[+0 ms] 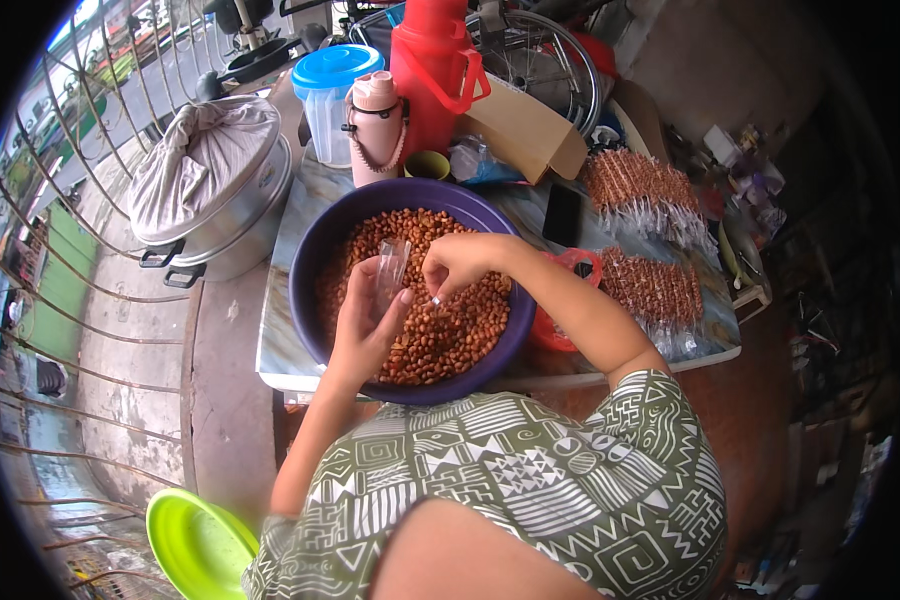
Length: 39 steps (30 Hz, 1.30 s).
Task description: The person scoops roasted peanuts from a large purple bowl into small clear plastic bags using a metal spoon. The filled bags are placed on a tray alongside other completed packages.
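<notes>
A deep purple plastic basin (412,191) holds a heap of reddish-brown peanuts (450,337). Over its left half, my left hand (367,315) grips a narrow clear plastic bag (392,271), upright with its mouth upward. My right hand (457,262) reaches in from the right, just above the peanuts, its fingertips pinched downward. A small shiny thing (436,301) shows at those fingertips; most of it is hidden, and what it is I cannot tell. On the table's right side lie two rows of filled narrow peanut packets (637,180), their clear ends pointing toward me.
Behind the basin stand a pink bottle (375,127), a red vacuum flask (427,82) and a blue-lidded pitcher (330,97). A phone (562,215) and a red plastic bag (551,330) lie right. Cloth-covered aluminium pots (225,232) stand left; a green basin (187,547) sits low left.
</notes>
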### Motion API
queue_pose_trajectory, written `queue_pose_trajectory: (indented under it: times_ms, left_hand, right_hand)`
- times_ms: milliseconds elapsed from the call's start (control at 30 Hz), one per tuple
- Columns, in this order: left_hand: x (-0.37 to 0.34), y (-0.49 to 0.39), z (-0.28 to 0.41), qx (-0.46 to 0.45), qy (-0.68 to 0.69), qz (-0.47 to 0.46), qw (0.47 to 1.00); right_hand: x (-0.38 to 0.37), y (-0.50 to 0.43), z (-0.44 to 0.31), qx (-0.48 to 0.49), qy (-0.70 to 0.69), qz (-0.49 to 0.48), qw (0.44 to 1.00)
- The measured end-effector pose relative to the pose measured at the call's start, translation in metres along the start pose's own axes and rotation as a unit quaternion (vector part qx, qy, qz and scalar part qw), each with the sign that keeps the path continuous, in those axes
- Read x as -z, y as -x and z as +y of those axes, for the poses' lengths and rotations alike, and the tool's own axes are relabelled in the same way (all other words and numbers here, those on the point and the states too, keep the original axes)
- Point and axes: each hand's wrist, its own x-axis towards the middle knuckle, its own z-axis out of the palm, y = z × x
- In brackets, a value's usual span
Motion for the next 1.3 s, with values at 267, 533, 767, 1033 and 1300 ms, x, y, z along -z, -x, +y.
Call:
queue_pose_trajectory:
  times_ms: [267,533,767,1033,1300]
  left_hand:
    - [0.002,0.0,0.003,0.048,0.011,-0.005,0.999]
    - [-0.004,0.0,-0.002,0.004,-0.004,-0.013,1.0]
    - [-0.006,0.001,0.004,0.031,-0.021,-0.031,0.999]
    - [-0.005,0.0,0.003,0.034,-0.013,-0.045,0.998]
    - [-0.009,0.0,0.008,0.038,-0.003,-0.049,0.998]
  right_hand:
    - [0.079,0.065,-0.019,0.038,-0.098,0.064,0.992]
    - [0.133,0.091,-0.061,0.06,-0.011,0.115,0.992]
    - [0.135,0.079,-0.091,0.036,0.095,0.077,0.992]
    - [0.13,0.081,-0.122,0.008,0.231,0.108,0.967]
    - [0.117,0.088,-0.142,-0.013,0.283,0.145,0.948]
